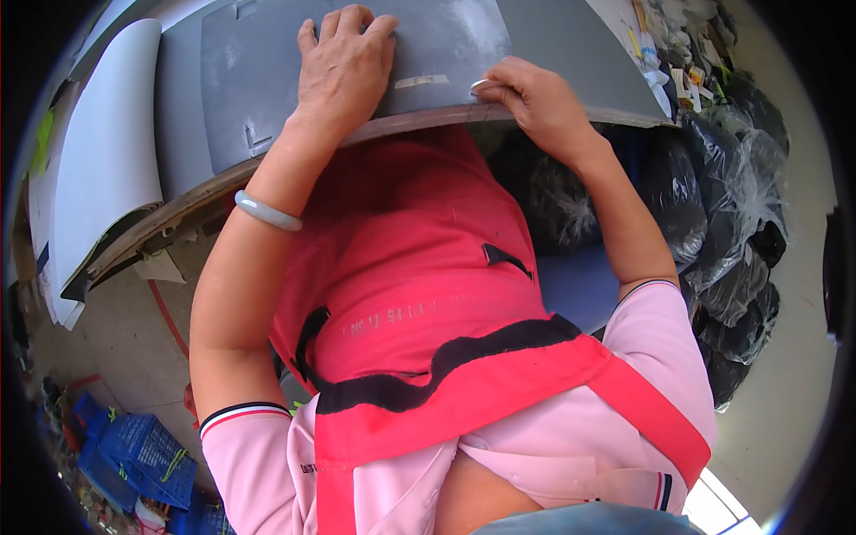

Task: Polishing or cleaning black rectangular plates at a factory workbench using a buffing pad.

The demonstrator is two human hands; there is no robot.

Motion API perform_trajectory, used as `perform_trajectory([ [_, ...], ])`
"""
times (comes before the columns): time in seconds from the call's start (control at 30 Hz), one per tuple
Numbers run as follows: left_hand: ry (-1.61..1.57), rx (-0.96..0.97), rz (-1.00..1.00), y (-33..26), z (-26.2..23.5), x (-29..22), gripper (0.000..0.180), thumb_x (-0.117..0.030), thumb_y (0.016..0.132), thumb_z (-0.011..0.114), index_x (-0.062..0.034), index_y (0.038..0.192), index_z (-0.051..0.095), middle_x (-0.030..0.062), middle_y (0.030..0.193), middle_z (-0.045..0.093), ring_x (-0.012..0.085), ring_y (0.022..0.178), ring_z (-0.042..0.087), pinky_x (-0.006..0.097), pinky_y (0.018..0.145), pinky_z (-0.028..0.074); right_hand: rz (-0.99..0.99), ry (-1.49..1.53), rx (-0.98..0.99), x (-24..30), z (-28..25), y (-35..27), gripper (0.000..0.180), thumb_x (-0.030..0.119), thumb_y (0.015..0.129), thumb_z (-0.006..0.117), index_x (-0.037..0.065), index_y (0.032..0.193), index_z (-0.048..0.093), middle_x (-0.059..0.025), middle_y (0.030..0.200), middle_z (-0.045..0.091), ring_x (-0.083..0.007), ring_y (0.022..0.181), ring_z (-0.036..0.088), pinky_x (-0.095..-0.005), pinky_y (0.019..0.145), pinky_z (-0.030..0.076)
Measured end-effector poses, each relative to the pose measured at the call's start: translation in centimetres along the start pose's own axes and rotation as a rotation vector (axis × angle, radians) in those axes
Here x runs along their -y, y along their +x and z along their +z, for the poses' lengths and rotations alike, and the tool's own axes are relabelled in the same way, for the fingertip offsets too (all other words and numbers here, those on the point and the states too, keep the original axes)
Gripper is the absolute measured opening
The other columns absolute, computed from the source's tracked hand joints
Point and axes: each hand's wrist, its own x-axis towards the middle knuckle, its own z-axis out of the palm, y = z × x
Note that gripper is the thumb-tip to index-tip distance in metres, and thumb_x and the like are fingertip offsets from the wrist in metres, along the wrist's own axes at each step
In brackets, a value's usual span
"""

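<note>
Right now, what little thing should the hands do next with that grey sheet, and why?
Probably the right hand should pull gently at the grey sheet where its fingertips pinch the near edge, beside a small strip of tape. The left hand already lies flat on the sheet, pressing it to the table, so the sheet looks steadied for that.

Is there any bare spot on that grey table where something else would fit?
The grey panel is bare left of the left hand, and the table right of the right hand. Its far right corner is cluttered; black bags crowd beneath.
</note>
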Motion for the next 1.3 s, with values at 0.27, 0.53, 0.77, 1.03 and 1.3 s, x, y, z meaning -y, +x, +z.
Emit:
perform_trajectory([
  [0.27,0.012,-0.023,0.001,-0.1,0.4,0.3,0.028,-0.024,0.098,0.060,-0.0168,0.124,0.064,0.0089,0.123,0.061,0.0318,0.119,0.056,0.052,0.110,0.036,0.034,-0.199,0.057,-0.1,-1.4,0.6,0.015,0.016,0.092,0.066,0.004,0.100,0.063,-0.0159,0.084,0.065,-0.0352,0.082,0.065,-0.0407,0.071,0.051],
  [0.53,0.060,0.106,-0.009,0.8,-2.0,-1.0,0.032,-0.020,0.097,0.059,-0.0116,0.128,0.064,0.0107,0.125,0.063,0.0269,0.112,0.059,0.048,0.101,0.042,0.412,0.264,-0.154,0.0,0.8,-0.2,0.021,0.020,0.091,0.066,0.001,0.100,0.062,-0.0084,0.072,0.059,-0.0183,0.065,0.060,-0.0341,0.063,0.049],
  [0.77,0.001,-0.037,0.013,0.5,-1.1,-0.3,0.027,-0.025,0.098,0.060,-0.0166,0.124,0.064,0.0082,0.122,0.060,0.0318,0.118,0.056,0.051,0.110,0.037,0.480,0.310,0.143,0.3,-2.2,0.7,0.015,0.016,0.090,0.066,0.003,0.097,0.063,-0.0009,0.074,0.062,-0.0082,0.062,0.058,-0.0244,0.056,0.050],
  [1.03,-0.030,0.034,-0.040,0.0,0.1,-0.1,0.035,-0.033,0.100,0.057,-0.0184,0.132,0.061,0.0111,0.139,0.053,0.0341,0.136,0.045,0.069,0.112,0.025,0.243,0.158,-0.227,-4.9,-1.9,7.5,0.021,0.026,0.096,0.071,0.005,0.099,0.072,0.0035,0.076,0.061,-0.0050,0.068,0.051,-0.0222,0.065,0.046],
  [1.3,-0.019,0.160,-0.095,0.2,-0.6,-0.7,0.040,-0.036,0.102,0.055,-0.0186,0.138,0.058,0.0115,0.147,0.049,0.0333,0.143,0.038,0.070,0.115,0.019,0.102,-0.104,-0.244,-9.7,-1.1,15.5,0.023,0.022,0.093,0.063,0.000,0.094,0.068,-0.0208,0.086,0.067,-0.0378,0.082,0.064,-0.0441,0.075,0.049],
])
